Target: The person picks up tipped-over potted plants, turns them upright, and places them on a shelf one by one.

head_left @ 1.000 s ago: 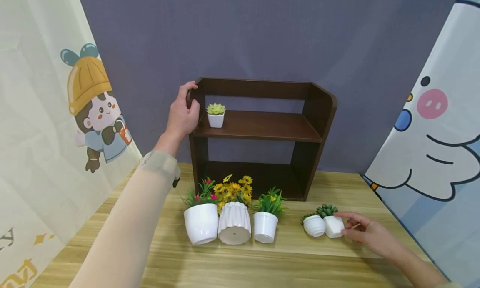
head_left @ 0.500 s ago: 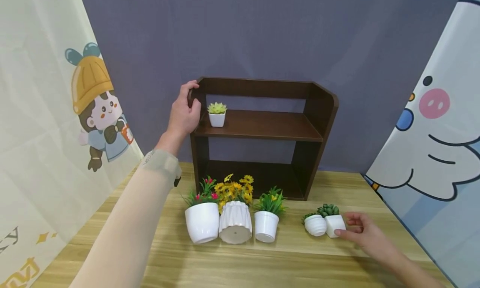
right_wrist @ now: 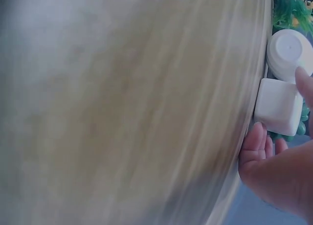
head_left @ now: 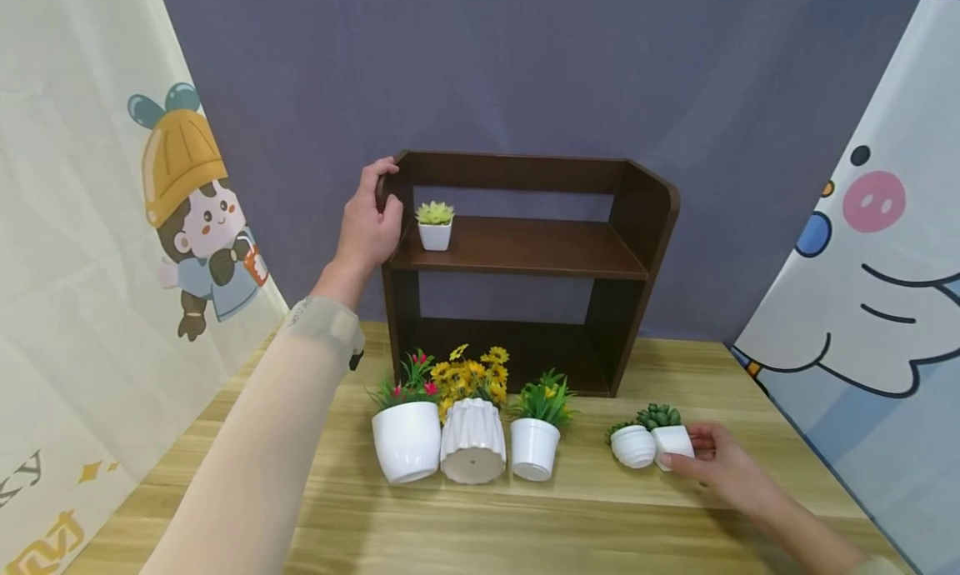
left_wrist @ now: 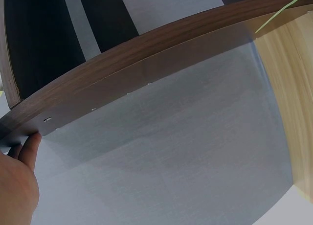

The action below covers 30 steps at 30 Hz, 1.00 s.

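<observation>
Head view, from your left: your left hand (head_left: 367, 221) is curled over the upper left corner of the dark wooden shelf (head_left: 525, 250), thumb on the front edge beside a small square pot with a pale succulent (head_left: 435, 226) on the middle board. Below, on the counter (head_left: 525, 517), three white pots stand in a row touching or nearly so: a round one with red flowers (head_left: 407, 438), a ribbed one with yellow flowers (head_left: 472, 450), and a smaller one with green leaves (head_left: 534, 447). Further right sits a little round ribbed pot (head_left: 633, 446), and touching it, the small square white pot with a green succulent (head_left: 671, 442). Your right hand (head_left: 723, 467) pinches that square pot from its right side, fingertips on its wall, so the pot lies just left of your palm, upright on the counter, well below and right of the shelf boards. Your right hand is much the nearer to it.
</observation>
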### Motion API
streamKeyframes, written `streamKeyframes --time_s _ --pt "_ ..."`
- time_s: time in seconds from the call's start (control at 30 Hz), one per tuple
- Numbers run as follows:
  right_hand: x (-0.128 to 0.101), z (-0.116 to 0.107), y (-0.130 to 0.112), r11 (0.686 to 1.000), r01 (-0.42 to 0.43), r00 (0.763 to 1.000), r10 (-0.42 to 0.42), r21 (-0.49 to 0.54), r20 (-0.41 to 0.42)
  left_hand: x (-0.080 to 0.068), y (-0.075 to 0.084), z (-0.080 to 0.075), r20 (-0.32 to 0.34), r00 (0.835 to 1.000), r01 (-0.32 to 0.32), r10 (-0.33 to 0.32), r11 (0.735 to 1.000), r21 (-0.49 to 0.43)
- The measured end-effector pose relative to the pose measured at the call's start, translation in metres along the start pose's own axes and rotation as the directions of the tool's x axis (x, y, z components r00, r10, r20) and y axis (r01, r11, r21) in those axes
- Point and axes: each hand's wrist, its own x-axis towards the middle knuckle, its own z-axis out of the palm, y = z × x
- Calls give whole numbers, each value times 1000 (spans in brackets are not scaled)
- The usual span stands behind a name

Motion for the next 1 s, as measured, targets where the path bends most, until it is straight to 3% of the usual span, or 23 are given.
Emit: streamKeyframes --time_s 0.5,1.0 --pt "4 -1 -3 1000 -10 1000 11 -18 6 1 -1 0 12 1000 5 -5 1000 11" --pt "5 2 -7 983 16 997 -28 -183 -67 1 -1 1 4 1000 7 -7 1000 3"
